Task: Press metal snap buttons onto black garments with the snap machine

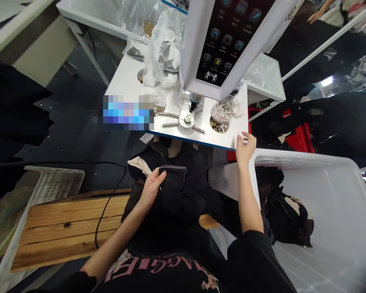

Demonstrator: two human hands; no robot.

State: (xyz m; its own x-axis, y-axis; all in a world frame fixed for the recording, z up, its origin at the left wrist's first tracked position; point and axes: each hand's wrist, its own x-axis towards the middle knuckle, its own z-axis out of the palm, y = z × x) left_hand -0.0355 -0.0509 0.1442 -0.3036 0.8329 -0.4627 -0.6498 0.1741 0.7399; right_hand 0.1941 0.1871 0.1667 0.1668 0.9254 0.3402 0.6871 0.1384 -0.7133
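Observation:
A dark garment [178, 193] with a cream lining piece lies over my lap. My left hand [152, 188] pinches its edge, thumb on top, beside the zipper. At the right front corner of the white table [122, 87], my right hand [246, 149] rests with its fingers apart and nothing in them. Beyond the garment stands a white machine [190, 77] with a dark button panel; a round metal die [187, 119] sits on its base under the head. Metal springs [171, 125] lie beside the die. A clear tub of small metal parts [224, 110] stands to the right.
A big white bin [332, 183] holding dark garments stands at the right. On the left are a wooden bench [64, 224] and a white perforated basket [61, 183]. Plastic bags [167, 44] lie behind the machine. A black cable [106, 203] crosses the bench. Another person's hand [315, 17] shows at the top right.

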